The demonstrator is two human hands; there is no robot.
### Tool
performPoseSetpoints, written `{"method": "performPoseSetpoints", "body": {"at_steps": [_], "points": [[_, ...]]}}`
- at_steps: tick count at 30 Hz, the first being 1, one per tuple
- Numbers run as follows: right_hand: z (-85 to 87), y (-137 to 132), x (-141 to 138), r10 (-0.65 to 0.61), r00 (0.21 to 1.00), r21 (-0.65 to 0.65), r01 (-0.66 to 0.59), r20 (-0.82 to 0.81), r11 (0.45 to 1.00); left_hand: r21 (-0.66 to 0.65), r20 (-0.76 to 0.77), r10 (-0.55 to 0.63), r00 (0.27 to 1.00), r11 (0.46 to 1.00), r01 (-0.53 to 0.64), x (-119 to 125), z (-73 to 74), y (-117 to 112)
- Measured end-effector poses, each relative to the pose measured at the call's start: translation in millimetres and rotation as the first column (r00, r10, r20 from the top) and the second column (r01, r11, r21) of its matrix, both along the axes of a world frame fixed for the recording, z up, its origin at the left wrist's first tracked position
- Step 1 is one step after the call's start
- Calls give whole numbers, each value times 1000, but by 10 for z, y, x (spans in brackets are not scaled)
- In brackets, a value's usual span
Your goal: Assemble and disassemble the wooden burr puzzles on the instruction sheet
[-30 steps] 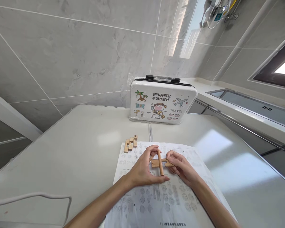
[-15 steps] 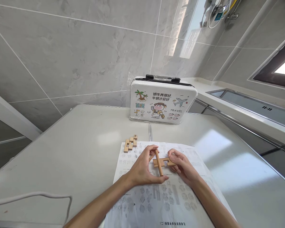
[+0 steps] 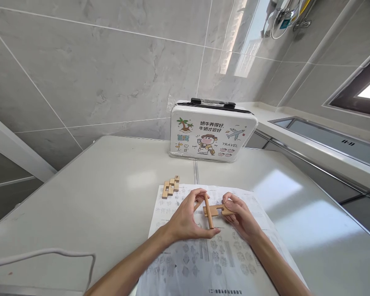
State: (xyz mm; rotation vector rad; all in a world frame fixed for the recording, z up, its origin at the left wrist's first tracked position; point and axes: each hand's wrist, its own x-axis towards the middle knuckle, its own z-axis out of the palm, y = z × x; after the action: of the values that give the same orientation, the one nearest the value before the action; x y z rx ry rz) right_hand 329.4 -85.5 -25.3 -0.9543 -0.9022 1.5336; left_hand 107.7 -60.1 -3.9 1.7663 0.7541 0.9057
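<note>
Between the thumb and fingers of my left hand (image 3: 191,218) a slim wooden stick (image 3: 209,213) is pinched end to end, standing nearly upright in the view. My right hand (image 3: 241,213) grips the right end of a flat wooden puzzle piece (image 3: 215,211) with a notch cut in its edge. The left end of that piece lies behind the stick; whether the two touch I cannot tell. Both hands are over a printed paper sheet (image 3: 172,283) covered with small drawings. Just off its upper left corner several notched wooden puzzle pieces (image 3: 170,187) sit side by side in a stepped row.
A white cartoon-printed case (image 3: 214,133) with a black handle stands at the back of the pale table (image 3: 117,176), near the tiled wall. A white cable (image 3: 49,251) runs across the lower left. On the right is a counter with a sink (image 3: 333,137).
My right hand has shifted slightly right with the flat notched piece, so less of it reaches past the stick on the left. My left hand keeps its pinch on the stick.
</note>
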Motion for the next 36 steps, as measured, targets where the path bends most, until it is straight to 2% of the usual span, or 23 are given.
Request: {"method": "performPoseSetpoints", "body": {"at_steps": [3,7,13,19,25,32,36], "points": [[2,3,-7,-12,1000,-2,12,-2,1000,-5,-14,1,1000,1000,-1,3,-2,11],[-7,10,-12,-42,999,0,42,14,999,10,-66,66,996,998,-65,5,-24,28],[-64,25,12,-34,999,18,34,-2,999,29,-69,13,998,1000,-11,-24,-13,65],[-132,78,18,-29,999,42,30,-30,999,59,-113,90,989,995,-84,-16,10,91],[-116,87,5,-17,998,50,19,-54,999,66,-152,19,988,998,-9,-52,46,145],[-86,109,-22,-45,998,34,47,-49,998,111,-167,98,981,991,-80,-39,9,157],[-103,105,-11,-34,998,36,36,-49,999,111,-190,45,981,994,-24,-74,15,196]]}}
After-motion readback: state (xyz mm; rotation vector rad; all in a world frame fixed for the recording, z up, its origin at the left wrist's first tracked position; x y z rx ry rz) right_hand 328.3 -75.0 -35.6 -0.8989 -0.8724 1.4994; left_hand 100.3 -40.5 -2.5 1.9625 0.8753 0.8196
